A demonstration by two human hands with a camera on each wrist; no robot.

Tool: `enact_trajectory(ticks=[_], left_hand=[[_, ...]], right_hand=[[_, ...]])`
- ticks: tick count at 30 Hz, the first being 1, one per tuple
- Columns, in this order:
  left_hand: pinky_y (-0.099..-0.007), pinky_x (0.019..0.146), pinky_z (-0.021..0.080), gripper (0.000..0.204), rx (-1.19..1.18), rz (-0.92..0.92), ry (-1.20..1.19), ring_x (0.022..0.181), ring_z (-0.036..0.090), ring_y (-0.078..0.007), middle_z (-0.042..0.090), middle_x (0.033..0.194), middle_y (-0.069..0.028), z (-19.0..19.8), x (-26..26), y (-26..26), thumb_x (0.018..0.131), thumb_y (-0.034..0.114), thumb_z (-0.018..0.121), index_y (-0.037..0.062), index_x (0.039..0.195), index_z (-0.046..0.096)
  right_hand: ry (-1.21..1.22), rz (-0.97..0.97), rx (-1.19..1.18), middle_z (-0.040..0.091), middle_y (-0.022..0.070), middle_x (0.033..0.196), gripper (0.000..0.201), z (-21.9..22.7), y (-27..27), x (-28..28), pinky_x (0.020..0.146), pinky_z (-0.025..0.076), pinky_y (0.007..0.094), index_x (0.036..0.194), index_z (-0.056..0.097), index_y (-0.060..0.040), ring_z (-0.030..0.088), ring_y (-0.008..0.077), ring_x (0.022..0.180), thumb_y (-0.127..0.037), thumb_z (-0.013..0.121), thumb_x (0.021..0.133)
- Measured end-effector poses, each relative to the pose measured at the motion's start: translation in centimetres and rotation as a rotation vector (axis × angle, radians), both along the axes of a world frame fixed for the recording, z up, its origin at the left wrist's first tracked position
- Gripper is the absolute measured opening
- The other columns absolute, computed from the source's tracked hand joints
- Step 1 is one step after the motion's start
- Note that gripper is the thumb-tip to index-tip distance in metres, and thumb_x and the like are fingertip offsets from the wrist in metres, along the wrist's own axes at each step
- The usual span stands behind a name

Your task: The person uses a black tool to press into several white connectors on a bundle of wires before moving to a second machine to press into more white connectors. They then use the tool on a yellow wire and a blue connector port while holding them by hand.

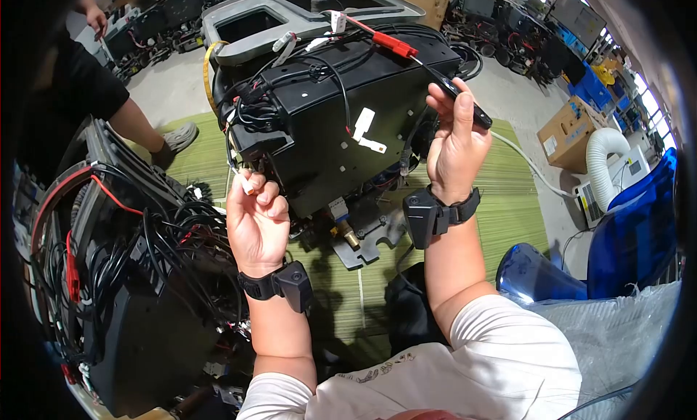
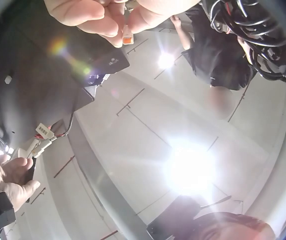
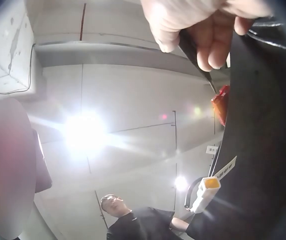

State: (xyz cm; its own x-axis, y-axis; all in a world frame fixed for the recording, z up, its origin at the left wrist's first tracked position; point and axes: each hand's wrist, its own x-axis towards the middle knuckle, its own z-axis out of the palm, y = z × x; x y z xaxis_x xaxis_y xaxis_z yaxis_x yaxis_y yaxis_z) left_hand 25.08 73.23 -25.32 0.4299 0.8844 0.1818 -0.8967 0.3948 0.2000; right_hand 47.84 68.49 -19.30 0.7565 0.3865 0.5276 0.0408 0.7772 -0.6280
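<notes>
My left hand pinches a small white plug connector between thumb and fingers; its orange inside shows in the left wrist view. A thin cable runs up from it toward a large black box. My right hand grips a slim black-handled tool, thumb along the handle. The tool's thin shaft reaches up to a red clip-like piece over the box's top, on a red lead. Between the hands, a white connector with a paper tag hangs on a black cable before the box.
Bundled black cables and another dark unit crowd the left. A grey frame stands behind the box. Near the left edge is another person. At right are a cardboard box, a white hose and a blue chair.
</notes>
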Motion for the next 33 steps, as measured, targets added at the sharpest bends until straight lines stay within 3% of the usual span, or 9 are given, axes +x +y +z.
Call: enact_trajectory(ticks=[9,20,26,30,33], left_hand=[[-0.0213,0.049,0.035,0.014,-0.001,0.011,0.004,0.063,0.041,-0.0101,0.049,0.077,-0.0005,0.1,-0.1,0.1,0.090,0.019,0.041,0.0074,0.092,0.050],[-0.0213,0.049,0.034,0.014,-0.021,0.004,0.006,0.062,0.040,-0.0097,0.050,0.076,0.0000,0.0,0.0,0.1,0.090,0.019,0.042,0.0078,0.093,0.050],[-0.0194,0.049,0.033,0.021,-0.015,0.042,0.026,0.064,0.039,-0.0081,0.044,0.076,0.0014,0.3,0.0,-0.3,0.087,0.018,0.049,0.0060,0.104,0.047],[-0.0193,0.049,0.033,0.021,0.016,0.010,-0.028,0.064,0.040,-0.0082,0.044,0.077,0.0009,0.0,-0.3,0.0,0.086,0.017,0.050,0.0046,0.103,0.048],[-0.0191,0.050,0.036,0.019,0.016,0.059,0.013,0.066,0.044,-0.0083,0.048,0.080,0.0007,0.4,-0.5,0.0,0.085,0.017,0.053,0.0060,0.100,0.049]], right_hand=[[0.011,0.078,0.000,0.061,0.0187,0.091,0.037,-0.3,0.5,-0.5,0.077,0.046,0.0278,0.109,0.047,0.0092,0.060,0.0198,0.080,-0.017,0.055,0.084],[0.070,0.000,0.028,0.061,0.0164,0.088,0.030,-0.9,0.7,0.5,0.074,0.047,0.0277,0.106,0.050,0.0065,0.059,0.0188,0.078,-0.017,0.051,0.086],[0.036,0.005,0.004,0.060,0.0186,0.092,0.028,-1.0,1.1,0.1,0.076,0.047,0.0295,0.107,0.050,0.0060,0.059,0.0204,0.079,-0.015,0.049,0.087],[0.062,-0.054,0.026,0.061,0.0126,0.088,0.032,-1.2,0.5,0.2,0.075,0.042,0.0294,0.105,0.052,0.0019,0.056,0.0167,0.080,-0.025,0.044,0.090],[-0.007,0.115,0.174,0.060,0.0091,0.080,0.030,-0.3,-0.5,-1.6,0.074,0.041,0.0300,0.103,0.053,-0.0001,0.052,0.0158,0.073,-0.025,0.044,0.090]])
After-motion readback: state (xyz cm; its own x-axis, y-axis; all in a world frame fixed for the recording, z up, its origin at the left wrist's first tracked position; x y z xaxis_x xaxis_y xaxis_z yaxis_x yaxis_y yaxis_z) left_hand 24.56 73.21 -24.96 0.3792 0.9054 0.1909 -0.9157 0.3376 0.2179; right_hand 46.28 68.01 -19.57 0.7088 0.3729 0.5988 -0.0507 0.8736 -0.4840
